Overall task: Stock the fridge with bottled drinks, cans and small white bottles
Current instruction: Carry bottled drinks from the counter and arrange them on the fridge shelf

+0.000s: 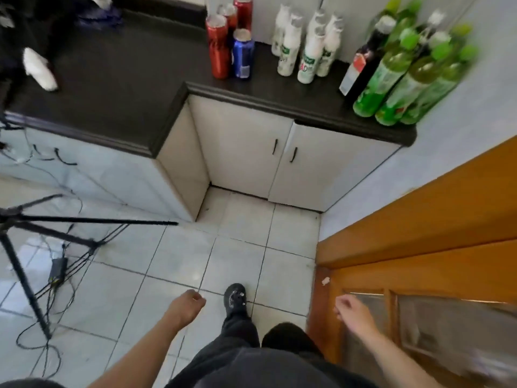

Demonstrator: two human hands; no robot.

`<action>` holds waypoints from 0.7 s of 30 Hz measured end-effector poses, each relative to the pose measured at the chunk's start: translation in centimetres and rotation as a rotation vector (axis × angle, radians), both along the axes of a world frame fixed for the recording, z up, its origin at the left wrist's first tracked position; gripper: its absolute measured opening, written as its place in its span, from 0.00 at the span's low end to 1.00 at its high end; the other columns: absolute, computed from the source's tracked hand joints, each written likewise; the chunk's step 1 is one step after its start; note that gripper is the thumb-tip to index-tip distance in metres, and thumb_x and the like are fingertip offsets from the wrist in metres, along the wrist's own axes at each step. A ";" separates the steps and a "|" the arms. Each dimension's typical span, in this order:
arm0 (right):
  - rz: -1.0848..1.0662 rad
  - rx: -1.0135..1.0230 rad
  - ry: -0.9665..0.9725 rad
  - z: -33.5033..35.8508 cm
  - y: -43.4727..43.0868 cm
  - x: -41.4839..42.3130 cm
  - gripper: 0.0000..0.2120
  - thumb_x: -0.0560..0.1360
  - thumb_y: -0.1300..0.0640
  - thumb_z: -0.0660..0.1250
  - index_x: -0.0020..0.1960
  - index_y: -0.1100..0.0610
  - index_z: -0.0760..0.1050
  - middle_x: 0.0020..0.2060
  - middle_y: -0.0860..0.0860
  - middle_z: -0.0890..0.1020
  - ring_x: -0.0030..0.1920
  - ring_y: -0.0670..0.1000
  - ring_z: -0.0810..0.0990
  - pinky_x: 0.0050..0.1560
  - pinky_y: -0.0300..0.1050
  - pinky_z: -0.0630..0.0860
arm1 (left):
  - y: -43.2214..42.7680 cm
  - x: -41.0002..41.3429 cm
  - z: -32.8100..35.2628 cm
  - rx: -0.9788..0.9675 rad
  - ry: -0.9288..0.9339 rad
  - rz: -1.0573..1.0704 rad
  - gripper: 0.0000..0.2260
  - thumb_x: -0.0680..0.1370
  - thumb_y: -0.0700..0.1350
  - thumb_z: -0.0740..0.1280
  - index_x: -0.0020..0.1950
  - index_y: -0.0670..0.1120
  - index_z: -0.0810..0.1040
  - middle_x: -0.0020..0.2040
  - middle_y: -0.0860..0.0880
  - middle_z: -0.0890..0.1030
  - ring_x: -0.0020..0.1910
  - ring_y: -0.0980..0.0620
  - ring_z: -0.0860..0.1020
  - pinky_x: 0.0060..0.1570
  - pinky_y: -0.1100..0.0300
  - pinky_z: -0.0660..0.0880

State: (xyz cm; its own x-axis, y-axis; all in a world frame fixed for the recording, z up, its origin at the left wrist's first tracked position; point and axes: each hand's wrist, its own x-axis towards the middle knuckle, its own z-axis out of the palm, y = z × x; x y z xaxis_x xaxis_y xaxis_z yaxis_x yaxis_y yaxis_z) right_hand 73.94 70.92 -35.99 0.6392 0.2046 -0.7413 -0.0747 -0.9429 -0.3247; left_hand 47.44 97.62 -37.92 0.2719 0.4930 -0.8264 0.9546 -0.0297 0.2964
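Green bottles [391,79], white bottles [309,56] and cans [219,51] crowd the countertop [126,79].

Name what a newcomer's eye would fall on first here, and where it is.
The cluster of tall green plastic bottles at the right end of the black countertop stands out first. Left of them stand small white bottles, then red and blue metal cans. Below, the left hand and right hand hang empty.
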 end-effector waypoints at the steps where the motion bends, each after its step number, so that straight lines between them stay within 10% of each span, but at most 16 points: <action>1: -0.040 0.036 -0.012 0.4 1.2 1.0 0.07 0.80 0.53 0.60 0.57 0.50 0.73 0.50 0.49 0.79 0.52 0.50 0.78 0.56 0.48 0.76 | 1.8 2.8 0.6 0.010 -0.027 -0.045 0.12 0.79 0.48 0.61 0.55 0.42 0.75 0.55 0.42 0.80 0.55 0.44 0.77 0.53 0.57 0.71; 7: -0.304 0.190 -0.023 1.2 5.6 5.6 0.05 0.80 0.53 0.59 0.53 0.49 0.73 0.45 0.46 0.79 0.44 0.44 0.78 0.36 0.34 0.69 | 8.0 17.4 3.7 -0.004 -0.157 -0.235 0.06 0.78 0.47 0.62 0.45 0.46 0.75 0.43 0.47 0.77 0.46 0.48 0.77 0.47 0.58 0.71; 15: -0.334 0.328 -0.095 2.6 12.0 19.1 0.09 0.80 0.55 0.59 0.59 0.51 0.73 0.54 0.49 0.80 0.51 0.48 0.78 0.49 0.43 0.75 | 12.0 34.9 7.0 -0.012 -0.472 0.020 0.10 0.81 0.48 0.60 0.54 0.44 0.76 0.49 0.49 0.81 0.45 0.54 0.79 0.38 0.63 0.69; 21: -0.398 0.616 -0.575 10.3 19.5 31.1 0.13 0.78 0.58 0.62 0.63 0.54 0.71 0.55 0.48 0.76 0.55 0.48 0.75 0.53 0.43 0.73 | 15.4 47.1 14.0 0.112 -0.764 0.105 0.07 0.80 0.48 0.60 0.50 0.48 0.77 0.48 0.52 0.82 0.46 0.56 0.79 0.44 0.62 0.71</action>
State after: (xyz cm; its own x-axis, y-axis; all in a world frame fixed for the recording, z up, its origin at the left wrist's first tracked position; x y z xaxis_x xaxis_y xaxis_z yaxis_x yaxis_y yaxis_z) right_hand 105.00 90.43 -25.73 0.9821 0.1430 -0.1223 -0.0281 -0.5316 -0.8465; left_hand 94.51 112.98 -23.92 0.6934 0.6173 -0.3718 0.4859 -0.0194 0.8738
